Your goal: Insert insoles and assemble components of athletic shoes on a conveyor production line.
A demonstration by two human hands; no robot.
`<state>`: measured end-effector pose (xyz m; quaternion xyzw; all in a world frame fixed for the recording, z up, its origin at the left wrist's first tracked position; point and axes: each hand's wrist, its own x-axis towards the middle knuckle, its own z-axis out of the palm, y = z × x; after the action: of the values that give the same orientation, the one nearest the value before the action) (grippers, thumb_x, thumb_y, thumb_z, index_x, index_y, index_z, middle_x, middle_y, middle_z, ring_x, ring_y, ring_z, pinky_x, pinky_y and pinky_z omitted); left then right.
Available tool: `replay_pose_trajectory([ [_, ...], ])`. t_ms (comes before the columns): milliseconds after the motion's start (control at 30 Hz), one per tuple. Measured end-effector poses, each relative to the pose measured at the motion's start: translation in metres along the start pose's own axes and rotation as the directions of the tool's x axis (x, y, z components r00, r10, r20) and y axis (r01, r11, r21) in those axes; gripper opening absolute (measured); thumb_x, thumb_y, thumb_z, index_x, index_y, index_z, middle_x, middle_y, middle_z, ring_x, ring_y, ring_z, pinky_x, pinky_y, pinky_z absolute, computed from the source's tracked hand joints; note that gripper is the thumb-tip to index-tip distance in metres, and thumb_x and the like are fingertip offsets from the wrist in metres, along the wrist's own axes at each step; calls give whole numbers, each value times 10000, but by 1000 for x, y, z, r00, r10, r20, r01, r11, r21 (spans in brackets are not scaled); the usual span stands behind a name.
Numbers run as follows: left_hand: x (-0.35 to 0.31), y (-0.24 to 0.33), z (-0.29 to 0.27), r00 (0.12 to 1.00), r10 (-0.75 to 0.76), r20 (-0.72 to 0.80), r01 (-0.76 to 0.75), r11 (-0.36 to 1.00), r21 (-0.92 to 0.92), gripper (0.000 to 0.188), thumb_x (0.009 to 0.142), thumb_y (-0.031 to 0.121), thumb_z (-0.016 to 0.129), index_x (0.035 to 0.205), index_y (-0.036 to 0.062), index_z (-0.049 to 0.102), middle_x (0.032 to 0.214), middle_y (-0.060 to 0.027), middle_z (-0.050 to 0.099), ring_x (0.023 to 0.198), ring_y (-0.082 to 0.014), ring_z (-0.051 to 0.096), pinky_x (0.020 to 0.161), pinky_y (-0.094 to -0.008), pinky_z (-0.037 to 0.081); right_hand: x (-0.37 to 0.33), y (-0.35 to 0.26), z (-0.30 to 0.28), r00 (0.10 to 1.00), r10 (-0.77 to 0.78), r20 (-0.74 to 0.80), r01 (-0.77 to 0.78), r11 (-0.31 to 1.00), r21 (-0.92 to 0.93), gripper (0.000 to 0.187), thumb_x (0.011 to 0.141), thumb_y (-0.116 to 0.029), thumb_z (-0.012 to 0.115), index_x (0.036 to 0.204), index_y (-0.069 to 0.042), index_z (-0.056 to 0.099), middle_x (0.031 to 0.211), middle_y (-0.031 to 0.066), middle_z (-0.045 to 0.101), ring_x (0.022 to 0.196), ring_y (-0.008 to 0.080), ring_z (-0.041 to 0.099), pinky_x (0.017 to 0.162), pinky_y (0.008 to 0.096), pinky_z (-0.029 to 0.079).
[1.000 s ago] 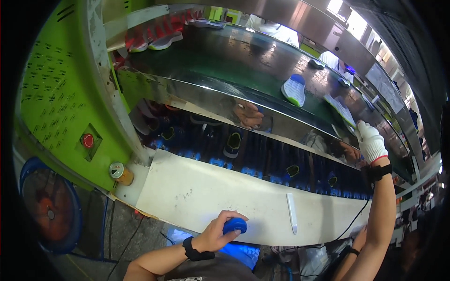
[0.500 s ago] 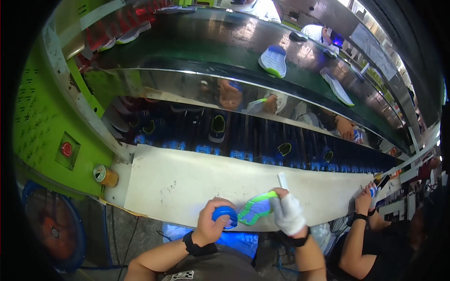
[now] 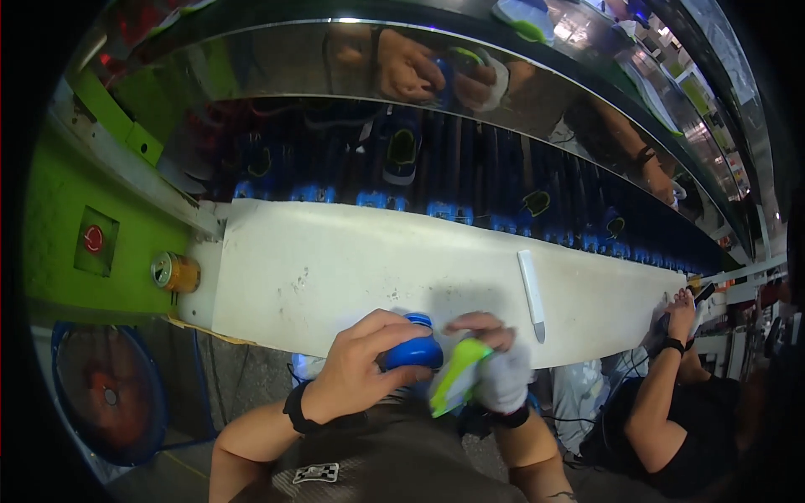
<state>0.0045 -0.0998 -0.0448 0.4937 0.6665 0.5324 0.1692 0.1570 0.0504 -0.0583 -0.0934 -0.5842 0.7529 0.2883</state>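
Note:
My left hand (image 3: 366, 362) is closed around a rounded, glossy blue object (image 3: 415, 354) with a narrower upper end; its kind is not clear. To its right, my right hand (image 3: 503, 373), in a white glove with bare fingertips, grips a shoe sole (image 3: 457, 379) with a bright green edge and a pale face. Motion blurs the sole and the fingers. Both hands are above the near edge of the pale worktop (image 3: 360, 260), the sole close beside the blue object. A flat white stick with a grey tip (image 3: 531, 295) lies on the worktop to the right.
Behind the worktop runs a roller conveyor carrying dark shoes (image 3: 402, 151), under a shiny metal panel (image 3: 285, 63). Soles (image 3: 524, 18) lie on the belt above. A drink can (image 3: 176, 272) and a fan (image 3: 109, 394) are at left; a co-worker's arm (image 3: 654, 402) is at right.
My view has tipped downward. The left hand has turned over the blue object, its back now showing. The right hand has drawn the sole nearer to me and turned it.

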Motion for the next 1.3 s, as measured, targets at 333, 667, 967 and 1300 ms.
replay_pose_trajectory([
  [333,-25,11,31,972,8,-234,-18,999,-41,276,931,183,668,949,50,427,1211,-274,659,638,-202,513,632,-333,436,-21,46,21,953,-302,-31,257,856,-448,278,951,-245,691,954,-114,446,1206,173,598,1033,338,650,895,455,547],
  [667,-34,-5,51,933,70,-352,-61,997,36,418,872,272,763,987,62,420,1229,-226,663,708,-260,544,663,-355,480,-26,56,15,958,-287,2,243,809,-534,355,953,-355,662,1040,-141,392,1196,84,559,1006,252,587,888,401,520],
  [967,-37,0,17,972,-79,-222,70,996,-50,326,844,128,755,1041,42,511,1203,-201,656,824,-257,549,691,-336,493,-18,51,20,943,-324,76,308,766,-564,395,854,-150,768,1015,-105,410,1135,90,585,922,248,631,805,356,552],
  [1300,3,-5,-1,991,-93,-91,83,990,-117,188,949,127,532,977,-9,659,932,-150,612,860,-312,566,758,-369,452,-6,45,35,953,-230,197,301,789,-536,370,733,-81,841,995,-143,588,1043,71,556,789,205,566,647,320,476],
])
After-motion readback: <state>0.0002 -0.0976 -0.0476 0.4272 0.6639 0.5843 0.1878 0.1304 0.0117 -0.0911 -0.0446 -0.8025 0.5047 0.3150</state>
